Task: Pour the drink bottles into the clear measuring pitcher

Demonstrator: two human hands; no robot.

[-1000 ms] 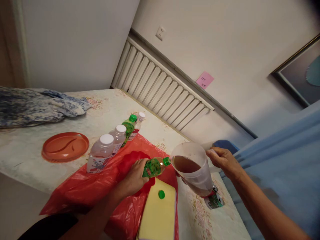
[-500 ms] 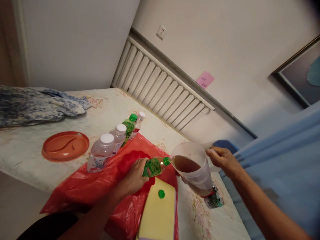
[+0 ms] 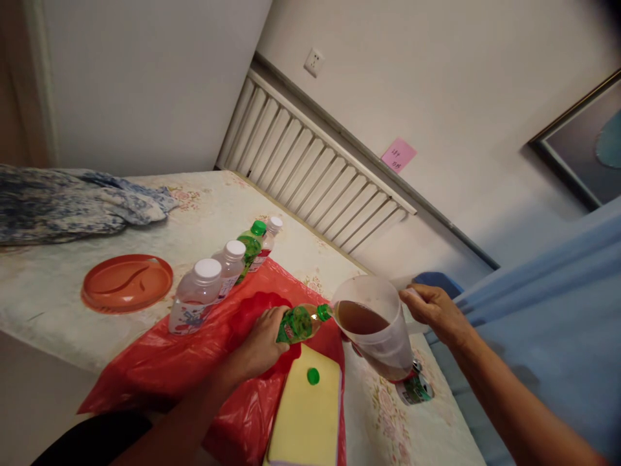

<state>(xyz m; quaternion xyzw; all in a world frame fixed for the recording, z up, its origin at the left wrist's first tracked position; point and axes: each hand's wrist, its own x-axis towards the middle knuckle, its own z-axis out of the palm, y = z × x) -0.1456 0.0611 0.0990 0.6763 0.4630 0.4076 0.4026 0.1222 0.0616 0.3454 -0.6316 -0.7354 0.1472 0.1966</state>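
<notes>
Barely moved since a second ago, the green-labelled plastic bottle (image 3: 297, 325) is wrapped by my left fingers (image 3: 274, 315), neck at the rim of the translucent plastic jug (image 3: 385, 343) at three o'clock, whose handle my right fingers (image 3: 421, 299) grip. Five o'clock: round green cap (image 3: 313, 376).

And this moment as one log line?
left hand: holds green bottle; right hand: holds jug of brown liquid; green cap: on yellow pad

White ribbed metal radiator (image 3: 316, 169), far side; square white plastic socket (image 3: 314, 62) above it. Pink handwritten paper note (image 3: 398, 155) near the radiator's right end. Dark-framed picture (image 3: 592, 136) far right. Draped blue fabric curtain (image 3: 548, 323) to my right. Crumpled blue-and-white patterned cloth (image 3: 72, 204), left, on cream floral tablecloth (image 3: 208, 210).
</notes>
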